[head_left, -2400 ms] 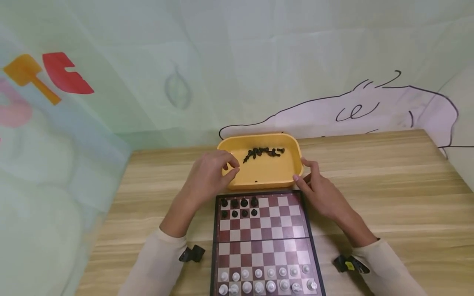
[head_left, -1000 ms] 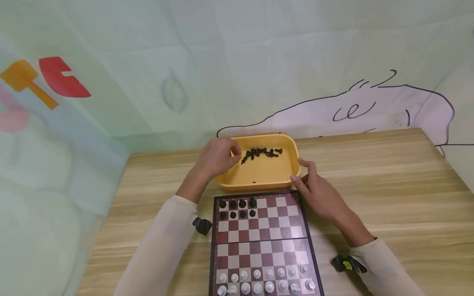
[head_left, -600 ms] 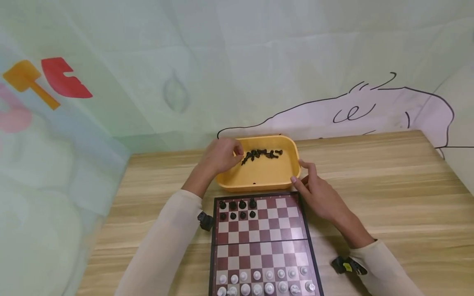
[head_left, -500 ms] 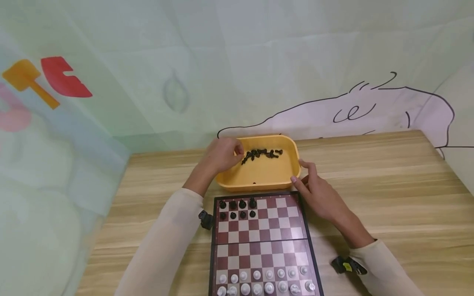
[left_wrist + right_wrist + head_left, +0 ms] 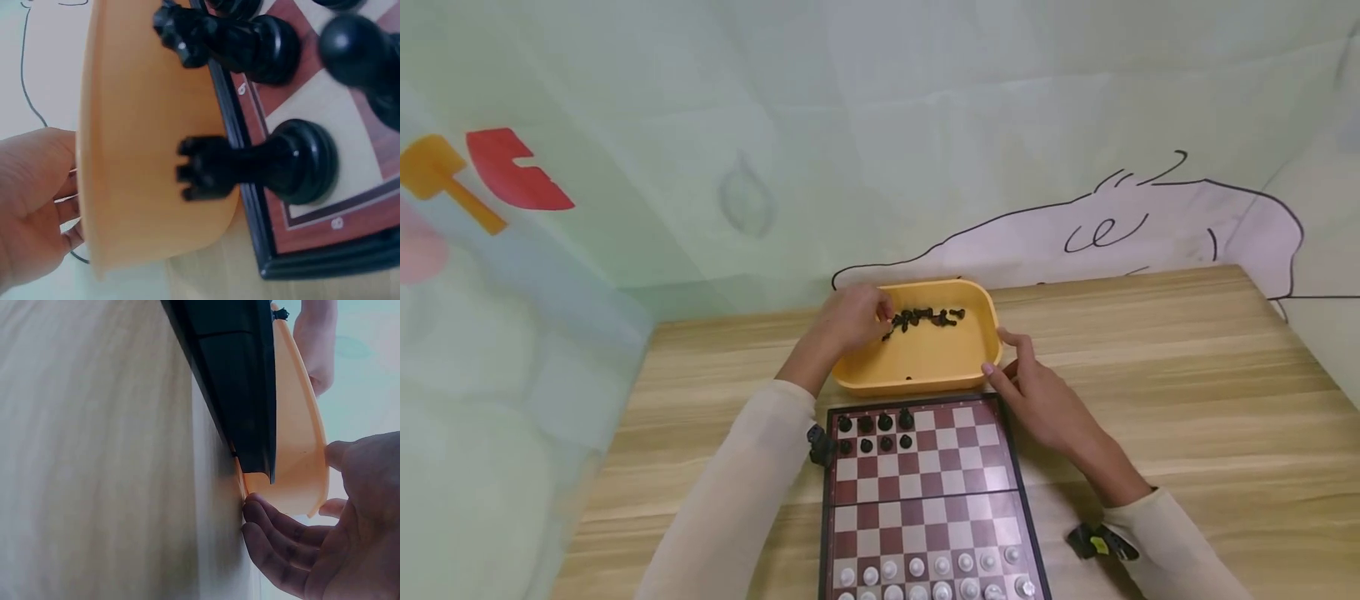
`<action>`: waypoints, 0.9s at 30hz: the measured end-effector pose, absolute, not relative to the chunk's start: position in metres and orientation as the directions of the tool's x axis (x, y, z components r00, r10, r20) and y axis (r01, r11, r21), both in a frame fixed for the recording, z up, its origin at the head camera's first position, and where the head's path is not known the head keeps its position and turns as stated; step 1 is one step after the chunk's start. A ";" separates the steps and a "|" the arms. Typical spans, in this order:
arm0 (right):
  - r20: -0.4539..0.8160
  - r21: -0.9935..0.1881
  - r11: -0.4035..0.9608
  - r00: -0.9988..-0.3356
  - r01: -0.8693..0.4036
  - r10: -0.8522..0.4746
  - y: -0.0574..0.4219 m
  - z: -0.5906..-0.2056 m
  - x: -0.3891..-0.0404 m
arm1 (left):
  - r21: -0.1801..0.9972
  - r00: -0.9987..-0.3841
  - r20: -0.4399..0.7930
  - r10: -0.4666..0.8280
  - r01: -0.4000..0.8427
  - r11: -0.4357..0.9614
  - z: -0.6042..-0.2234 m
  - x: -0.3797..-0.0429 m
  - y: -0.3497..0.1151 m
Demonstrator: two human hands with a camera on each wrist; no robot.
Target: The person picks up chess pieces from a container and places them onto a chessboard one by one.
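My left hand [image 5: 853,317] reaches over the left rim of a yellow tray [image 5: 940,354], its thumb and fingertips at the left end of a pile of black chess pieces [image 5: 917,317]. Whether it pinches a piece is hidden, since in the left wrist view the tray wall [image 5: 144,125] covers the fingertips. My right hand [image 5: 1037,400] holds the tray's near right corner. In the right wrist view its thumb [image 5: 337,453] is on the rim while other fingers curl low at the base. A chessboard [image 5: 955,461] lies just in front of the tray.
Two short rows of black pieces [image 5: 885,422] stand at the board's far left. White pieces [image 5: 916,567] line its near side. One small dark bit [image 5: 909,378] is at the tray's near wall. The wooden table [image 5: 1150,358] ends at a printed cloth backdrop [image 5: 880,125].
My left hand has moved from the tray's left front farther in, to the black pieces, its fingertips now lower among them. My right hand keeps its place at the tray corner. The head view shifts slightly.
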State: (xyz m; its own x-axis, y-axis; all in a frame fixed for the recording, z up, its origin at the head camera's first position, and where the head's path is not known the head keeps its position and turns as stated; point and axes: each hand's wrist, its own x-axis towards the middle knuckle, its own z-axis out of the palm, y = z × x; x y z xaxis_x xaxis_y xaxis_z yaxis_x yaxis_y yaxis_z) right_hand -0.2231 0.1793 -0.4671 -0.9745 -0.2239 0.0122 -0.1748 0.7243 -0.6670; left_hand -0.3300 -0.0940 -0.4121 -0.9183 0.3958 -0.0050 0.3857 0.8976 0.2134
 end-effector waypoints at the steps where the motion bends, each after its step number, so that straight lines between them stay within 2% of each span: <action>1: 0.014 -0.667 0.723 -0.974 -0.177 -0.225 0.179 -0.467 -0.223 | 0.210 -0.920 -0.018 0.392 0.380 0.901 -0.413 -0.330 -0.094; 6: 0.028 -0.663 0.724 -0.972 -0.191 -0.231 0.178 -0.467 -0.223 | 0.193 -0.919 -0.063 0.389 0.372 0.908 -0.419 -0.331 -0.095; 27: 0.023 -0.668 0.721 -0.974 -0.182 -0.224 0.178 -0.466 -0.224 | 0.153 -0.919 -0.056 0.389 0.377 0.913 -0.424 -0.335 -0.097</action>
